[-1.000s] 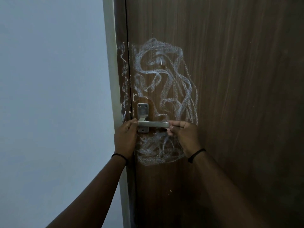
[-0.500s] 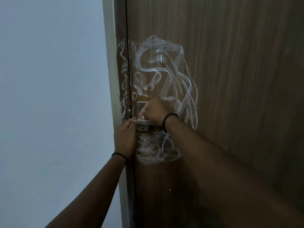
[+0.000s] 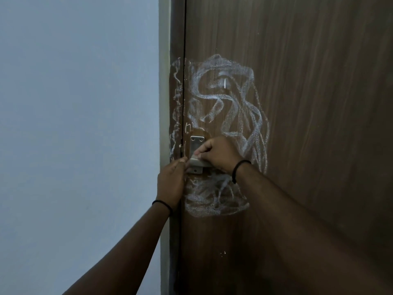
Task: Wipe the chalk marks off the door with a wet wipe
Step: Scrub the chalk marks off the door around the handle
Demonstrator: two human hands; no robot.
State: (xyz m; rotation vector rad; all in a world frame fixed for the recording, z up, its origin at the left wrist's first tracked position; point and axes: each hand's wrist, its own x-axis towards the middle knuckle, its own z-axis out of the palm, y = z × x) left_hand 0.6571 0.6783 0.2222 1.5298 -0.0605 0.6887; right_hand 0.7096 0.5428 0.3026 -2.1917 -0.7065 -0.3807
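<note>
A dark brown wooden door [image 3: 319, 103] carries thick white chalk marks [image 3: 229, 107] above its metal handle [image 3: 196, 143], and another chalk patch [image 3: 212, 201] below it. My right hand [image 3: 219, 154] is curled over the handle's lever and hides most of it. A small pale piece at its fingertips [image 3: 196, 156] looks like the wet wipe, pressed on the lever near the plate. My left hand [image 3: 171, 182] rests with straight fingers against the door's edge, its fingertips just left of the handle and holding nothing.
The door frame [image 3: 164, 81] runs down the left of the door, with thin chalk streaks [image 3: 176, 103] along it. A plain pale blue wall [image 3: 74, 124] fills the left half of the view. Both wrists wear a black band.
My right hand has moved left from the lever's far end onto the lever near the plate, and its forearm now crosses the lower door. My left hand has stayed put.
</note>
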